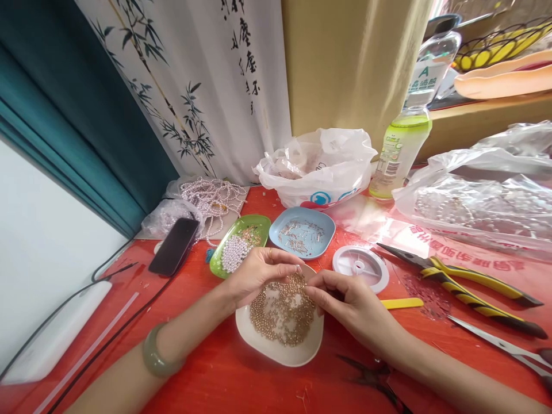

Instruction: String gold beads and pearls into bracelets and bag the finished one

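My left hand (263, 270) hovers over the far part of a white dish (280, 355), its thumb and fingers pinched together. Across from it, my right hand (338, 293) pinches too, above the dish's right rim. Whatever sits between the fingertips of either hand is too small to make out. Many small gold beads (282, 322) lie spread in the dish below. Just behind the hands are a green dish (219, 253) with white pearl beads (235, 254) and gold bits, and a blue dish (278, 223) holding thin metal pins (302, 236).
On the right lie a white spool (379, 267), yellow-black pliers (470, 279), a yellow stick (403, 303) and scissors (495, 342). Dark pliers (366, 371) rest under the right forearm. Leftward are a phone (175, 246) and cable; behind stand a plastic bag (319, 172) and a bottle (401, 149).
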{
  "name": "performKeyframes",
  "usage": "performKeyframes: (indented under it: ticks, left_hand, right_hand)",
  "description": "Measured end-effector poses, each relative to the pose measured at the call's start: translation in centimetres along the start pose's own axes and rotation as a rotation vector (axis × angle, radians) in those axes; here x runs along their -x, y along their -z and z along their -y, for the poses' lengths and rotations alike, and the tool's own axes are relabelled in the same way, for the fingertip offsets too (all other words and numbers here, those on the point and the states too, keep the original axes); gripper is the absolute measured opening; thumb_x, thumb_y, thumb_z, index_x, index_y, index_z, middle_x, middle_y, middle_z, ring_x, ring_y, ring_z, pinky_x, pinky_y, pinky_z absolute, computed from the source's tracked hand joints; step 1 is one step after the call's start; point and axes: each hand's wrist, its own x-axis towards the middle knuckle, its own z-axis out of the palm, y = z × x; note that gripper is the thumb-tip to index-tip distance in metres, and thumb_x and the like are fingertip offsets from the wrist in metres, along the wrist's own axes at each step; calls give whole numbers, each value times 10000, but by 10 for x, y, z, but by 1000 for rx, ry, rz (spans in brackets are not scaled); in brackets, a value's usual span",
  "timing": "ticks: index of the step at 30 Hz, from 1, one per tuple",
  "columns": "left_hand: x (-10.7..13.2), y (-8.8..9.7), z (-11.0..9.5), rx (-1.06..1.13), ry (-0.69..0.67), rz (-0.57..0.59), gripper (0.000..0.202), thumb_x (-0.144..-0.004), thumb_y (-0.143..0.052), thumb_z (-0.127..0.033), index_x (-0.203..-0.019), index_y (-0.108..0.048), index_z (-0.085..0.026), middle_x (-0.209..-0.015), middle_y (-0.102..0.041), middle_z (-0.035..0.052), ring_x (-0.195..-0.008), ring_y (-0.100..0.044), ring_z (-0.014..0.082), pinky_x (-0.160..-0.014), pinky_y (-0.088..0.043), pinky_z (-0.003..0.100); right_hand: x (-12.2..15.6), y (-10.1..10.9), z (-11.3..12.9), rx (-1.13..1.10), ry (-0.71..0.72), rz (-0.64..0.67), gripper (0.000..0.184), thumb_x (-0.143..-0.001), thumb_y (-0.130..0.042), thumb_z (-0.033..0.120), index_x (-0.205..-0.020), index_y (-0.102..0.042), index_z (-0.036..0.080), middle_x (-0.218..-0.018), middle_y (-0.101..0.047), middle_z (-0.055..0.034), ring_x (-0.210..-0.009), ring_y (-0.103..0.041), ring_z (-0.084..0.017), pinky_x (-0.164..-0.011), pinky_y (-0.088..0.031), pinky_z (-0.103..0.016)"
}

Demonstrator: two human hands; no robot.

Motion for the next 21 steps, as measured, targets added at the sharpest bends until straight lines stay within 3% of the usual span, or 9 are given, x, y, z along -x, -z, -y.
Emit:
performKeyframes:
  ticks: [9, 21]
  left_hand:
    - [2, -2, -1, -117, -82, 49, 88, -646, -683, -176, -733, -698, -176, -737, -687, 17, -628, -567, 74, -607, -425, 185]
    - [7, -2, -10, -436, -201, 17, 84, -675, -656, -211, -731, -660, -147, -750, -655, 22, -692, -587, 100, -648, -451, 199]
  right_hand:
    - [0, 0, -1, -6, 5, 0, 178, -795, -460, 280, -701, -553, 161, -567, -535, 10, -529, -493, -111, -513, -380, -238]
    - [1, 1, 2, -23, -4, -11, 152, -770, -432, 228, -652, -510, 169, -566, -505, 21, -532, -460, -107, -512, -354, -232]
